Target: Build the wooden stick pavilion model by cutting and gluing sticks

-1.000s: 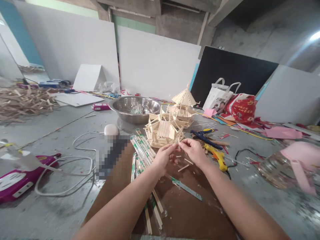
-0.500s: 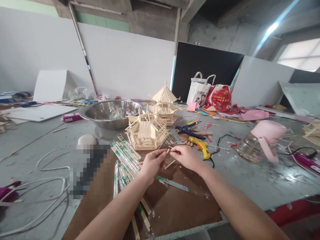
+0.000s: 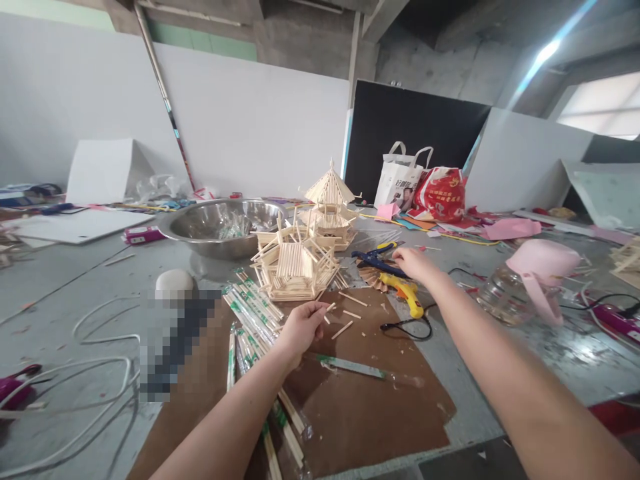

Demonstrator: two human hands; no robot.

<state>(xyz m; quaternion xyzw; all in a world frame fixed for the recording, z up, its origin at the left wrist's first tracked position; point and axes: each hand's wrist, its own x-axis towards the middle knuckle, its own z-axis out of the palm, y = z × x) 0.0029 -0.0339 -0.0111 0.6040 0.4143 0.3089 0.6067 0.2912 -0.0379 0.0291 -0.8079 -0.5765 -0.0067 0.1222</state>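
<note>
Since the earlier frame, the right hand (image 3: 413,263) has left the left hand (image 3: 304,329) and gone out past the far right corner of the brown board (image 3: 380,413). Beyond that board's far left edge sits the metal bowl (image 3: 215,248). Behind the board stands a stick tower (image 3: 331,190) with a pointed roof, and nearer, at its far edge, a stick house (image 3: 295,263). Wrapped chopsticks (image 3: 250,307) lie along the board's left part. By its far right corner lies the yellow glue gun (image 3: 403,290), and just past that the blue-handled pliers (image 3: 373,260); the right fingertips are at their handles, though I cannot tell whether they grip. Cut pieces (image 3: 343,330) lie on the board towards its far edge. Above them, the left thumb and forefinger pinch a short stick (image 3: 331,308).
</note>
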